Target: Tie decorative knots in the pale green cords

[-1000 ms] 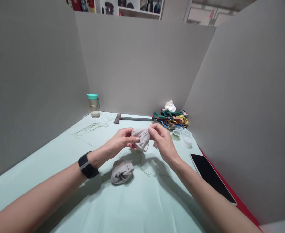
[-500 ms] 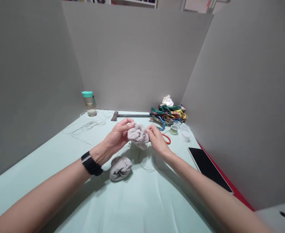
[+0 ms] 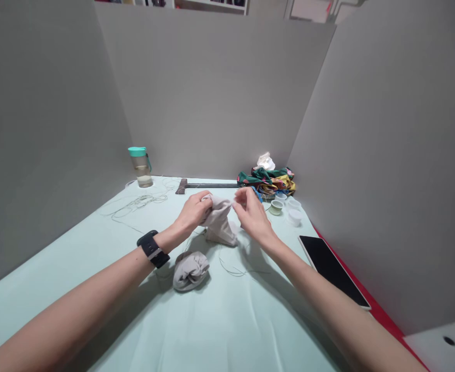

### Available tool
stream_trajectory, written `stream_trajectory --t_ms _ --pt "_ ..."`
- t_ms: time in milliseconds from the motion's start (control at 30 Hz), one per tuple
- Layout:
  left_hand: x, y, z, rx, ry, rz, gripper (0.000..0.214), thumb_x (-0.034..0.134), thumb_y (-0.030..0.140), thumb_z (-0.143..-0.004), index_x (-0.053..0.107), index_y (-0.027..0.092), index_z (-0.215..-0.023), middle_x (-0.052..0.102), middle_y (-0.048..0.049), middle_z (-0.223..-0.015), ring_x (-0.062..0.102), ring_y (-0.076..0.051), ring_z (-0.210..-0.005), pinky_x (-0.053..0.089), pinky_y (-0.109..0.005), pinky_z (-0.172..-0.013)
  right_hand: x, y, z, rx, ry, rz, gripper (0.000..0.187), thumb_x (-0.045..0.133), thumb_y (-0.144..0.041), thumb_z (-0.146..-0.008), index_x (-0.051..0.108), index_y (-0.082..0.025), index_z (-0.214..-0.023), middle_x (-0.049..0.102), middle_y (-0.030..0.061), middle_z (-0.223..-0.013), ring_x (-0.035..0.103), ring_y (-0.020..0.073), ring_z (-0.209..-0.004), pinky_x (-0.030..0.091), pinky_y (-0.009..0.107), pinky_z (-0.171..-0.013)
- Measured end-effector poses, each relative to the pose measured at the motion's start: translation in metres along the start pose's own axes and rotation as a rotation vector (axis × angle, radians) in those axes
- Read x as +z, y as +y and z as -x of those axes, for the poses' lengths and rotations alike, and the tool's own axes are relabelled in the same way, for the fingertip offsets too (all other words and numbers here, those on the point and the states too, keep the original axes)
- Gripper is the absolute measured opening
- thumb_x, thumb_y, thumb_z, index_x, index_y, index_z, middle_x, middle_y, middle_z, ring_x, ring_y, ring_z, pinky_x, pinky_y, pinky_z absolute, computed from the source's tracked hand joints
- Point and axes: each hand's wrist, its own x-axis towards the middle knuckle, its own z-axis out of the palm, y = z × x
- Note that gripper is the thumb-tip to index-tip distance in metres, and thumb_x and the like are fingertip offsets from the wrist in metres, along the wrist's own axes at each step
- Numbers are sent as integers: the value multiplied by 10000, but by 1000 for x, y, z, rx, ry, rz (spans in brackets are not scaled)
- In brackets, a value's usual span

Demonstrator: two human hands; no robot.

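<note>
Both my hands hold a piece of grey cloth [image 3: 220,225] above the pale green table [image 3: 212,320]. My left hand [image 3: 193,211], a black watch on its wrist, grips the cloth's upper left edge with closed fingers. My right hand [image 3: 250,214] pinches the upper right edge. The cloth hangs down between them, its lower end near the tabletop. A second grey cloth [image 3: 190,270], bunched into a ball, lies on the table just below my left wrist. Thin thread [image 3: 233,269] loops on the table under my right hand.
A water bottle with a teal lid [image 3: 141,166] stands at the back left, loose thread [image 3: 138,202] beside it. A dark ruler-like bar [image 3: 206,185], colourful fabric [image 3: 269,181] and small cups [image 3: 287,208] lie at the back. A dark tablet [image 3: 331,268] rests at right. Grey partitions [image 3: 219,98] surround the table.
The grey cloth was bunched between my hands and now hangs down more unfolded. My hands have shifted slightly, with the right hand raised off the cloth's middle to its edge.
</note>
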Motion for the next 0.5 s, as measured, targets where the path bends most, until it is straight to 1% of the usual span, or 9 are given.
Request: stream_trajectory --t_ms 67,100,200,233,300,367,500 --pt "2 3 0 14 -19 -23 296 712 377 -1031 695 168 -1240 733 -88 -1213 737 -250 -995 654 -438 -845 -3 -17 6 -137 -30 136 245 664 -345 -1047 673 -176 -1224 671 97 -1280 661 266 -1159 573 493 -1001" --pt "4 4 0 23 -37 -30 294 711 377 -1032 694 168 -1238 734 -87 -1208 738 -247 -990 655 -436 -841 -3 -25 9 -209 -83 199 212 667 -324 -1044 681 -175 -1195 677 90 -1263 657 266 -1168 567 493 -1010" --pt "7 9 1 49 -95 -48 286 701 381 -1040 695 164 -1226 741 -80 -1166 741 -227 -933 659 -408 -797 3 -40 10 -363 -271 396 131 683 -271 -1034 701 -163 -1107 707 64 -1146 686 239 -1083 592 454 -957" --pt "7 11 1 59 -102 -60 282 695 386 -1044 696 163 -1216 743 -75 -1143 741 -219 -906 658 -395 -777 5 -40 9 -386 -314 465 134 685 -262 -1034 702 -160 -1120 711 65 -1146 693 235 -1070 600 450 -949" --pt "4 16 2 87 -91 -96 277 688 400 -1047 704 158 -1182 746 -62 -1096 738 -212 -870 654 -380 -752 9 -37 5 -402 -369 596 189 683 -263 -1040 695 -163 -1200 708 83 -1218 699 242 -1093 609 460 -956" --pt "1 22 3 128 -59 -141 269 693 401 -1043 713 157 -1152 747 -57 -1089 739 -222 -891 653 -392 -775 10 -30 2 -408 -426 700 238 683 -278 -1044 686 -172 -1257 700 97 -1272 702 249 -1117 617 462 -958" --pt "-1 31 4 196 18 -197 251 706 379 -1034 716 169 -1171 743 -76 -1176 734 -252 -1005 644 -447 -875 15 -21 -3 -449 -622 794 224 699 -307 -1040 706 -156 -1205 726 97 -1201 726 222 -1028 638 407 -890"
